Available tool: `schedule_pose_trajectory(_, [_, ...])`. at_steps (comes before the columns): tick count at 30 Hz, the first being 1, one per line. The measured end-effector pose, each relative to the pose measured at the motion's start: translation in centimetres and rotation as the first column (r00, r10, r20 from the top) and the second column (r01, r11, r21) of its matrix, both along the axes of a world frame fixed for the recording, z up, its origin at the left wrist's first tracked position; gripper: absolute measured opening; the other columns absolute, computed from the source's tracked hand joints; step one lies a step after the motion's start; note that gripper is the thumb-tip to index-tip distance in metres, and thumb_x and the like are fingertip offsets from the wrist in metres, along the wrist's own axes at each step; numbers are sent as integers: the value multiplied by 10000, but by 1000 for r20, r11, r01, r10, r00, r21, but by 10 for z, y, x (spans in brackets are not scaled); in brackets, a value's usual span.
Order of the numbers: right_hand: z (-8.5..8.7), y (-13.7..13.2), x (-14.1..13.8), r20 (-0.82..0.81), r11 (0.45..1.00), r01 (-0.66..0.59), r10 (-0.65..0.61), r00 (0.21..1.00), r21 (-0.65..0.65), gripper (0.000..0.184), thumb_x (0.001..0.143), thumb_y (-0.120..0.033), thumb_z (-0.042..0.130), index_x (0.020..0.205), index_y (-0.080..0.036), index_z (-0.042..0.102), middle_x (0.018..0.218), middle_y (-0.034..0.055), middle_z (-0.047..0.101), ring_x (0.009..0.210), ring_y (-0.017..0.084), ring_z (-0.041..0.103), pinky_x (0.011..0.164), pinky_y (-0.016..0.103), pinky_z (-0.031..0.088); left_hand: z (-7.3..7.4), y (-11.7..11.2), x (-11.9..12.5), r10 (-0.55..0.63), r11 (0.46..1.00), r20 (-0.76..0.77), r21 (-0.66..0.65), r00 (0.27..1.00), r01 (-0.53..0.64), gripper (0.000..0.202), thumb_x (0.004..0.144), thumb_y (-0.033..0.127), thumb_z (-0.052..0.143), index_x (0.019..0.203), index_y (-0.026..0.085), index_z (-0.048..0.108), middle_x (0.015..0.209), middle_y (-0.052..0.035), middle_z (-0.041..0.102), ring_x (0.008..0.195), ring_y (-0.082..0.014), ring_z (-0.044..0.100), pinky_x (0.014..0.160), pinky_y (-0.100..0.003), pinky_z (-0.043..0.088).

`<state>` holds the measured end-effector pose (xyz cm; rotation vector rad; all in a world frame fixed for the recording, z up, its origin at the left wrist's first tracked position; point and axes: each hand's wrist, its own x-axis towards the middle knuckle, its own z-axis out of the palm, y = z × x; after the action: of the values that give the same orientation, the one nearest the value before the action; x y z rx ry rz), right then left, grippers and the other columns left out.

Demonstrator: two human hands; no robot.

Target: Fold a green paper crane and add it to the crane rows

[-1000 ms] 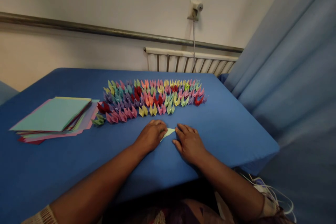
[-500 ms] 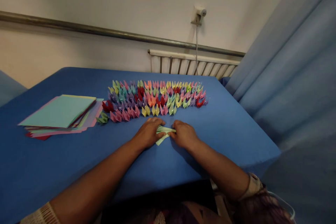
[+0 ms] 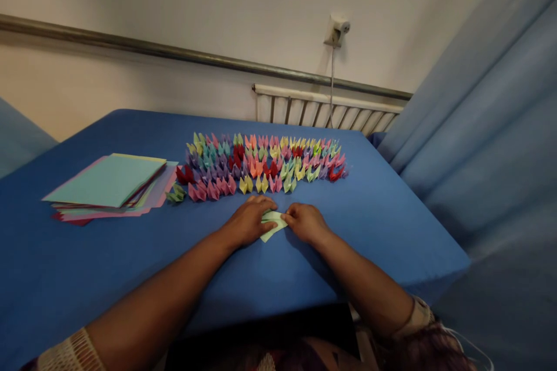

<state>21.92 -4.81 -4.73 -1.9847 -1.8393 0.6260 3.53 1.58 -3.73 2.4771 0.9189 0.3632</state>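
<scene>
A small piece of pale green folded paper [image 3: 274, 221] lies on the blue-covered table, between my two hands. My left hand [image 3: 252, 220] grips its left side, thumb on top and the other fingers bent along the far edge. At the right corner of the paper, the thumb and index finger of my right hand [image 3: 306, 221] pinch it. Parts of the paper are covered by my fingers. Just beyond my hands stand rows of folded paper figures [image 3: 275, 184] in many colours.
To the left lies a stack of coloured paper sheets [image 3: 108, 179], with a dark green folded figure [image 3: 176, 193] beside it. Behind the table [image 3: 374, 220] are a metal rail [image 3: 209, 59], a radiator [image 3: 322, 104] and a plugged socket [image 3: 337, 32]. A blue curtain [image 3: 491, 110] hangs at the right.
My right hand's fingers have drawn into a tighter pinch at the paper's right corner, and more of the paper's top shows. The view has shifted slightly.
</scene>
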Motion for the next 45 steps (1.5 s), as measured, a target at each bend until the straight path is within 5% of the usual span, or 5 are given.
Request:
schedule_pose_trajectory(6, [-14, 2, 11, -446, 993, -95, 118, 887, 74, 176, 837, -313, 609, 729, -180, 648, 608, -47, 570, 556, 94, 461, 526, 207, 321, 4, 5, -5, 6, 984, 154, -178, 988, 21, 497, 717, 392, 748, 1170, 201, 677, 1228, -92, 663, 1165, -291, 559, 1024, -418, 406])
schedule_pose_trajectory(14, [4, 15, 19, -634, 936, -318, 338, 696, 149, 219, 793, -378, 661, 727, -170, 652, 601, -54, 545, 550, 85, 449, 543, 210, 342, 14, 7, -7, 54, 802, 279, -584, 959, 125, 342, 792, 476, 657, 883, 159, 750, 766, -39, 696, 647, -141, 576, 589, -232, 427])
schedule_pose_trajectory(24, [-8, 9, -4, -769, 984, 45, -163, 618, -173, 392, 761, -547, 694, 812, -169, 604, 721, 26, 665, 526, 138, 634, 408, 206, 429, 3, 1, 4, 429, 792, 367, -593, 826, -148, 299, 698, 447, 692, 703, 150, 659, 627, 12, 583, 570, -117, 490, 533, -225, 371])
schedule_pose_trajectory(30, [-11, 6, -22, -841, 990, -3, -121, 527, -144, 277, 673, -398, 788, 710, -172, 631, 658, -10, 656, 557, 127, 603, 481, 221, 462, 5, -3, 10, 575, 737, 454, -649, 681, -189, 347, 637, 476, 738, 737, 158, 641, 654, 18, 587, 591, -126, 508, 568, -239, 398])
schedule_pose_trajectory(45, [-4, 4, -8, -952, 992, 54, -123, 281, -113, 471, 585, -520, 829, 795, -172, 590, 628, -27, 643, 487, 100, 554, 445, 211, 435, 12, -6, 6, 588, 629, 430, -775, 685, -53, 453, 546, 375, 852, 822, 150, 573, 718, 9, 655, 624, -139, 612, 622, -267, 486])
